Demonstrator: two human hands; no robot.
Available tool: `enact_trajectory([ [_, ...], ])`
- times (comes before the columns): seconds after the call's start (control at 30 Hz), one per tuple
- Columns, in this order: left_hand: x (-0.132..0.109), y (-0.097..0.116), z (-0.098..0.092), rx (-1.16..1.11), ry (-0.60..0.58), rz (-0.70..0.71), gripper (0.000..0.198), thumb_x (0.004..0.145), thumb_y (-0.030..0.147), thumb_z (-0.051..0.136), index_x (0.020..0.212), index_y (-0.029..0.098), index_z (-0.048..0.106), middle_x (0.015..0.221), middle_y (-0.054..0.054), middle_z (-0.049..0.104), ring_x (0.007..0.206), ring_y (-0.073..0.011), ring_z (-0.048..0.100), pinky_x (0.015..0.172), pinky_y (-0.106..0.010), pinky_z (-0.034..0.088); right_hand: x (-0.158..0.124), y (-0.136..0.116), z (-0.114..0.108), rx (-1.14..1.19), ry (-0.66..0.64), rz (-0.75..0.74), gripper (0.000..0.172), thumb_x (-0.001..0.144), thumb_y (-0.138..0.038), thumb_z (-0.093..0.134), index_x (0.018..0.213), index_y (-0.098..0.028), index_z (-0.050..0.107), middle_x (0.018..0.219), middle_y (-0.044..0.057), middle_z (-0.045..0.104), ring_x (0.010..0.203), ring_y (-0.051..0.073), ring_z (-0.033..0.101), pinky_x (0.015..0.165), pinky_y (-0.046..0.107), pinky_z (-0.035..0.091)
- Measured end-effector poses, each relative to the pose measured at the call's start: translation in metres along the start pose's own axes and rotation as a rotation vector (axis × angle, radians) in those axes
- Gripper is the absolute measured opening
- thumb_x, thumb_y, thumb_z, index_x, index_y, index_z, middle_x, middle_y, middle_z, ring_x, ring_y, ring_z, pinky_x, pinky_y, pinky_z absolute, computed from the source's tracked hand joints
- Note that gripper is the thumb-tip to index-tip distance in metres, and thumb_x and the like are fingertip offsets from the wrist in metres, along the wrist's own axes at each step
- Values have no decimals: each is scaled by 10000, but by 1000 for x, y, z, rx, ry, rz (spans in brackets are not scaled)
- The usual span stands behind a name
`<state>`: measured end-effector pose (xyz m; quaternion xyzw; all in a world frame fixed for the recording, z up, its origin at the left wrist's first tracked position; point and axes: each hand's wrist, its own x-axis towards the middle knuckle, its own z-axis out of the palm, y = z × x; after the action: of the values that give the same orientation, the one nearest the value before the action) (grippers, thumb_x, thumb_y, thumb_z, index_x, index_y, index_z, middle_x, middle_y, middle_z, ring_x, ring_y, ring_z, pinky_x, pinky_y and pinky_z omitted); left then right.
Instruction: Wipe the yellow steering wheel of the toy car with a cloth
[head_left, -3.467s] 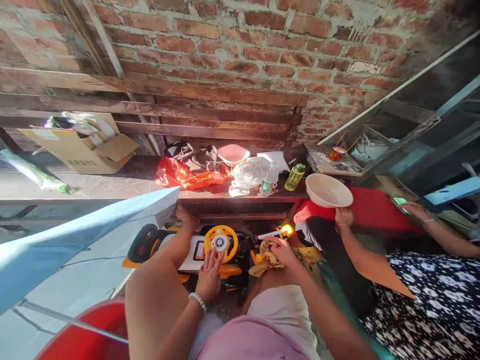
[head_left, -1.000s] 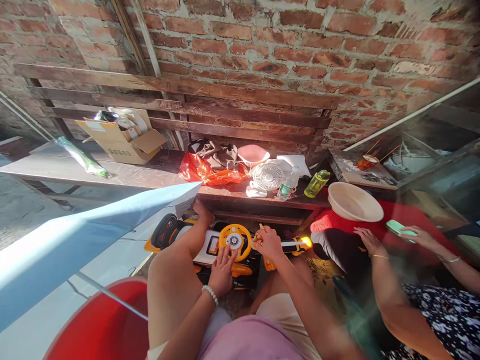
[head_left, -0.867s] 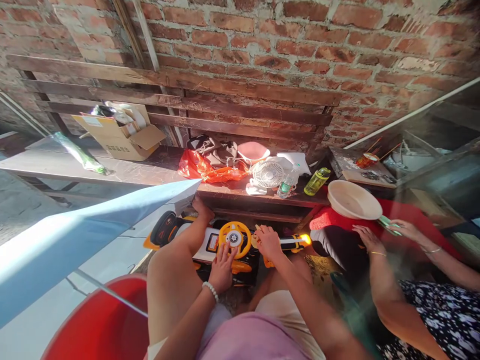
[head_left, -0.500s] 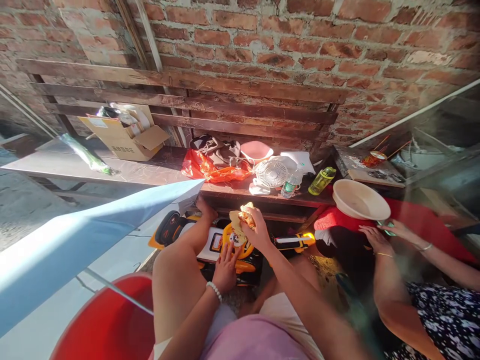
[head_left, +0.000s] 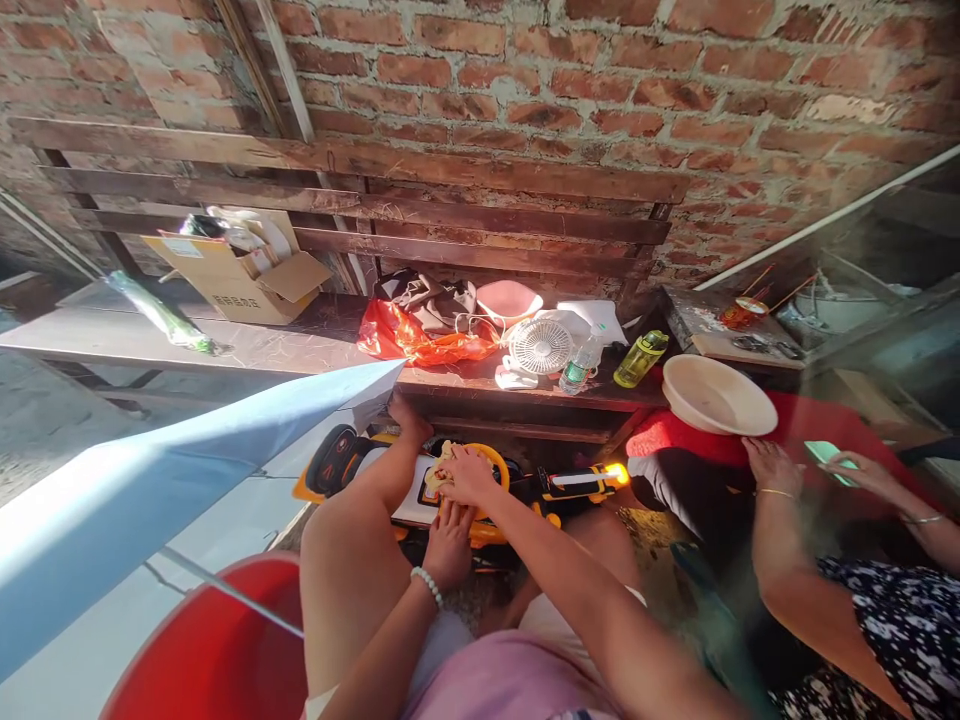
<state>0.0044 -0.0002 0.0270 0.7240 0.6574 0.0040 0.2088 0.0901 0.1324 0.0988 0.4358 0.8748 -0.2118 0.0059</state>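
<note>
- Largest item: brick wall (head_left: pixel 480 90) across 12 o'clock, with slatted bench (head_left: pixel 300 345) in front, from 9 round to 1.
- At 4 o'clock: co-worker in flowered sleeve (head_left: pixel 900 620), with one hand beside round basin (head_left: pixel 720 395).
- At 6 to 7: ride-on toy (head_left: pixel 411 505) in white, black and orange, lying between bench front and lap.
- On toy: orange steering wheel (head_left: pixel 496 458), partly covered by right hand (head_left: pixel 466 475).
- Right hand: curled around pale folded item (head_left: pixel 436 478), possibly filled flatbread; exact nature unclear. Location of item: 9 o'clock of wheel, over toy's white panel.
- Left hand (head_left: pixel 450 545): at wheel's 7, fingers extended and loosely spread, nothing seen gripped. Contact beneath tips: unable to tell.
- Risk, as judged: crumbling or spilling of filling onto panel, from uneven squeeze or tilt. Also possible: knocking of hands together, from right hand lying directly at left hand's 12.
- Edges and room: limited at 12 by bench front, at 8 by bare knee (head_left: pixel 352 530), at 3 by toy's boom (head_left: pixel 577 484). Freest movement judged upward, back toward chest.
</note>
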Motion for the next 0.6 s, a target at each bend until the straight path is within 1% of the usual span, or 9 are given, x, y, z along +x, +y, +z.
enact_trajectory([
  [0.1, 0, -2, 3, 0, 16, 13, 889, 839, 60, 556, 1704, 202, 412, 1788, -172, 347, 1685, -398, 227, 1267, -563, 382, 7, 3, -6, -27, 17, 18, 355, 970, -335, 642, 1279, -222, 774, 1380, 162, 623, 1251, 338, 566, 1036, 466, 502],
  [0.2, 0, -6, 8, 2, 56, 45, 950, 828, 42, 555, 1731, 250, 347, 1838, -124, 231, 1705, -376, 161, 1269, -557, 376, 10, 20, -18, -63, 63, 71, 362, 986, -286, 599, 1301, -205, 757, 1372, 175, 621, 1261, 332, 556, 1034, 446, 504],
  [0.3, 1, -8, 12, -8, 77, 54, 980, 840, 47, 562, 1746, 304, 290, 1856, -89, 148, 1711, -370, 133, 1253, -565, 392, 0, 43, -31, -118, 68, 167, 378, 994, -271, 584, 1331, -197, 737, 1388, 184, 615, 1267, 333, 551, 1027, 437, 508],
  [0.37, 1, -8, 13, -21, 84, 50, 980, 847, 35, 555, 1746, 316, 285, 1857, -87, 130, 1712, -369, 130, 1251, -567, 393, -15, 54, -34, -150, 52, 225, 386, 998, -283, 584, 1348, -204, 726, 1400, 187, 611, 1254, 333, 559, 1005, 429, 519],
  [0.47, 1, -6, 11, -41, 92, 44, 969, 846, -1, 528, 1738, 308, 314, 1856, -93, 125, 1713, -363, 134, 1268, -561, 370, -46, 56, -23, -177, 68, 316, 357, 1009, -307, 579, 1320, -216, 727, 1371, 183, 625, 1227, 327, 578, 963, 405, 531],
  [0.6, 0, -3, 5, -79, 72, 43, 964, 834, -4, 520, 1732, 293, 339, 1855, -93, 119, 1716, -360, 118, 1272, -561, 365, -90, 39, 6, -132, 78, 406, 329, 1019, -358, 592, 1279, -209, 728, 1309, 187, 644, 1168, 316, 624, 921, 376, 538],
])
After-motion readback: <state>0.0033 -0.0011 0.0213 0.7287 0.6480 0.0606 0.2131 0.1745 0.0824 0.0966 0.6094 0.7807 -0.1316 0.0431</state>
